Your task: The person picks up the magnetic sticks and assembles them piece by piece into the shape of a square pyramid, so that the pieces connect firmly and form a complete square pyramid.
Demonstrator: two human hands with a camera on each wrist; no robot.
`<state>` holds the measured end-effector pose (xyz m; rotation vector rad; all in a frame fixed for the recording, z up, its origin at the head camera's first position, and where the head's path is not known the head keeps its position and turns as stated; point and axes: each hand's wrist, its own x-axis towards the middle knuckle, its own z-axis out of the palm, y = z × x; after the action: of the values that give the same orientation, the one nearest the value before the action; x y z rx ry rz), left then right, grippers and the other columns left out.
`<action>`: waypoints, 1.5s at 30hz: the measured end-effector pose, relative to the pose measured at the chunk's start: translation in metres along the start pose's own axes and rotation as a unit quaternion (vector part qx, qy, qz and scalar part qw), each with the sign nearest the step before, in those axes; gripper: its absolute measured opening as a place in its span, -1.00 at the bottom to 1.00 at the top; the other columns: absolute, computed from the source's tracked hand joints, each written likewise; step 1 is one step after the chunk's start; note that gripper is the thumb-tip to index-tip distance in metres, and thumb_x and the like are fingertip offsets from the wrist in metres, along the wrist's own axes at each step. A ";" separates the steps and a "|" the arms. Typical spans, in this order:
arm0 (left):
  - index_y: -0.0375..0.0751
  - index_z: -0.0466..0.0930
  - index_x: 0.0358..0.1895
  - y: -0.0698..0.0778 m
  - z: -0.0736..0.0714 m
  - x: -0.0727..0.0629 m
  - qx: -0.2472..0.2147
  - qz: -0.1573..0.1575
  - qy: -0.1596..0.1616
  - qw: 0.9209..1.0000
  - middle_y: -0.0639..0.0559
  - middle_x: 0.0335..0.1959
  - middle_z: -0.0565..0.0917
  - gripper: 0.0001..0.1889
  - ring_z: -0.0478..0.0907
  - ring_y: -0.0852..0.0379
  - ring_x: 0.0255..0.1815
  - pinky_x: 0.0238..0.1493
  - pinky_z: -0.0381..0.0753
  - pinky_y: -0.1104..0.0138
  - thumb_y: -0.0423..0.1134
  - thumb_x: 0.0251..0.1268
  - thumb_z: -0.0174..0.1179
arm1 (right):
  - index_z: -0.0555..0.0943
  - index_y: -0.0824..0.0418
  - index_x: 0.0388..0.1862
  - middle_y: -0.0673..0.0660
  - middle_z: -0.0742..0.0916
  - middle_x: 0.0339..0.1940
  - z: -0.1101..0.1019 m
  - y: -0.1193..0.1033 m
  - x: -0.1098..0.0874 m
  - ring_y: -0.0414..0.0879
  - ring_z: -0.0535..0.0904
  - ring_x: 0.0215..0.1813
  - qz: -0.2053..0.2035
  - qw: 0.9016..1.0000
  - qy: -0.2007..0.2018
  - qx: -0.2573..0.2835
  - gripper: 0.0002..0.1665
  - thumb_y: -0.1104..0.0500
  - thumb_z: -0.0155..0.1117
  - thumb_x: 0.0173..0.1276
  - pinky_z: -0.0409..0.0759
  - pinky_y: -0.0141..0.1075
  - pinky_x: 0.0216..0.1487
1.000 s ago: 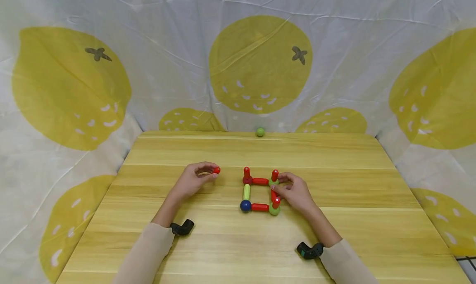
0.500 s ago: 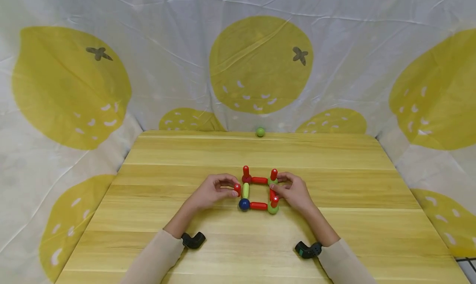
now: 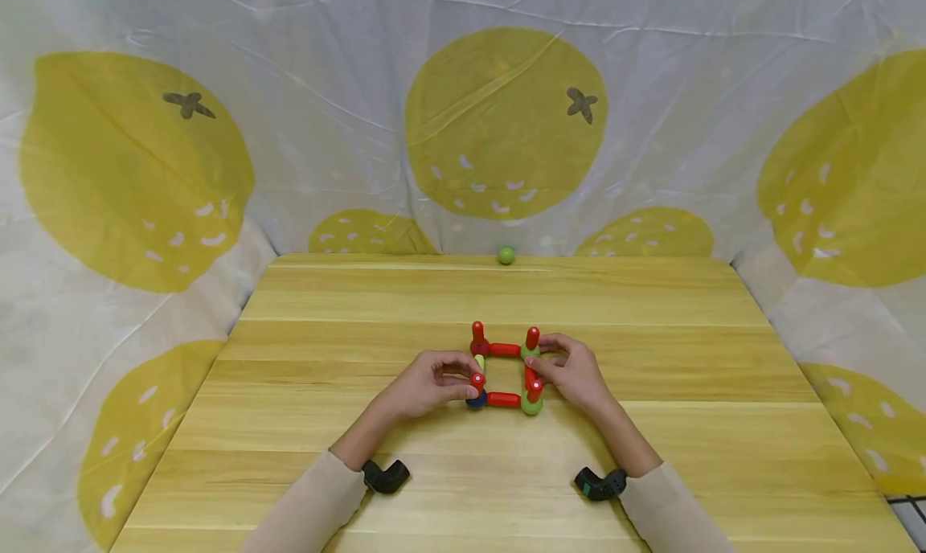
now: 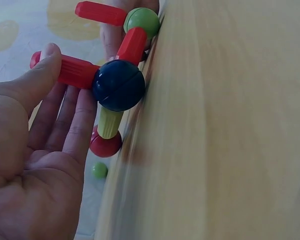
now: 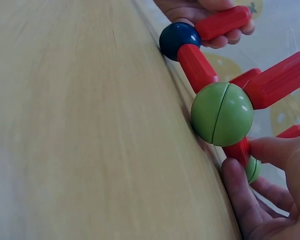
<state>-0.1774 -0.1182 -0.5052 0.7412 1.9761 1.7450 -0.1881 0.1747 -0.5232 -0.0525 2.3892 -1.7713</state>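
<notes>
A square of magnetic rods and balls lies on the table (image 3: 434,296). My left hand (image 3: 430,383) pinches an upright red magnetic rod (image 4: 76,73) whose lower end meets the dark blue ball (image 4: 119,85) at the near left corner. My right hand (image 3: 575,372) grips the flat red rod (image 5: 237,151) on the right side, between two green balls (image 5: 222,114). Upright red rods also top the dark red ball (image 3: 479,347) and both green balls. A yellow-green rod (image 4: 110,123) forms the left side, partly hidden behind my left fingers in the head view.
One loose green ball (image 3: 506,256) sits at the table's back edge. Behind and beside the table hangs a white cloth (image 3: 325,135) printed with yellow fruit. Black wrist cameras (image 3: 386,477) sit at both cuffs.
My left hand has moved right with the red rod, from away on the left to the top of the blue ball. My right hand keeps its grip almost unmoved.
</notes>
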 end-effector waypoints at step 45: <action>0.09 0.77 0.10 0.010 0.013 0.010 0.178 -0.025 0.066 0.981 0.26 -0.10 0.80 -0.71 0.73 0.29 -0.06 -0.04 0.74 0.39 -0.07 0.35 0.40 | 0.75 0.09 0.00 0.03 0.75 -0.27 -0.005 -0.012 -0.025 -0.14 0.63 -0.24 -0.143 0.980 -0.120 -0.068 -0.70 0.06 0.52 0.34 0.69 -0.36 -0.29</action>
<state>-0.1756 -0.1010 -0.4970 0.6932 2.4142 1.4609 -0.1648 0.1786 -0.5074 -0.6199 2.4133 -1.5950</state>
